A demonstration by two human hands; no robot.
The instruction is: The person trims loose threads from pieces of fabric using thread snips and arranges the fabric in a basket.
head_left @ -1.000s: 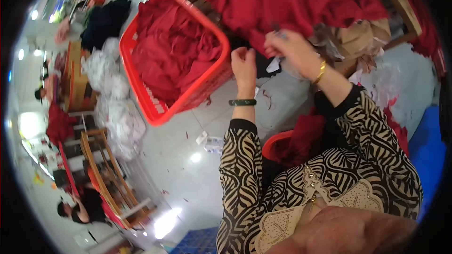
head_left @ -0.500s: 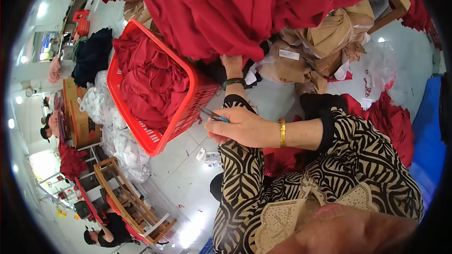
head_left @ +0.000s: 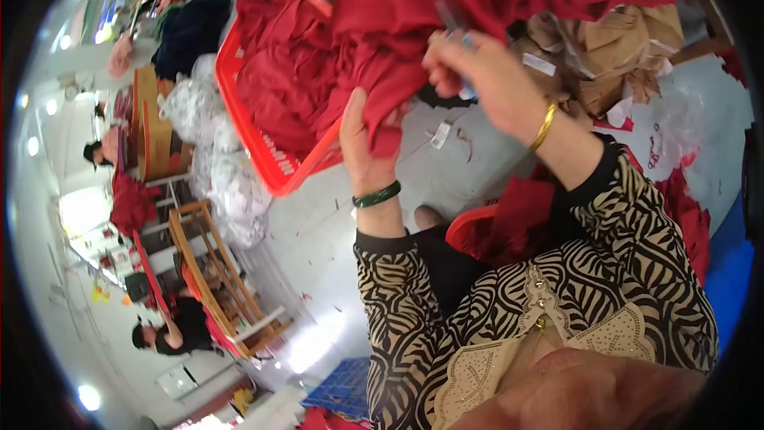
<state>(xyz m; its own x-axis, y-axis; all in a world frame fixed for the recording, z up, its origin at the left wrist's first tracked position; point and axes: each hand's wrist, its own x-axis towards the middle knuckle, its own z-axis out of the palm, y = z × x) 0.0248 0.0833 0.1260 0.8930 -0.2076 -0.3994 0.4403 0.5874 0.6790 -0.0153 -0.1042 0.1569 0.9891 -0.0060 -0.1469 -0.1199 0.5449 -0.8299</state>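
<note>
Pinching a hanging fold of red cloth point(head_left: 390, 72), the left hand point(head_left: 368, 147) is tucking its fingers partly out of sight behind it, beside the red basket point(head_left: 306, 173). The cloth is stretching forward from that hand toward the far heap—so the left is lying nearer the held fold. The right hand point(head_left: 485, 80) is curling its fingers around blurred snips point(head_left: 448, 16), which are pointing forward, just right of the fold—whether their blades are parting, I cannot tell.
</note>
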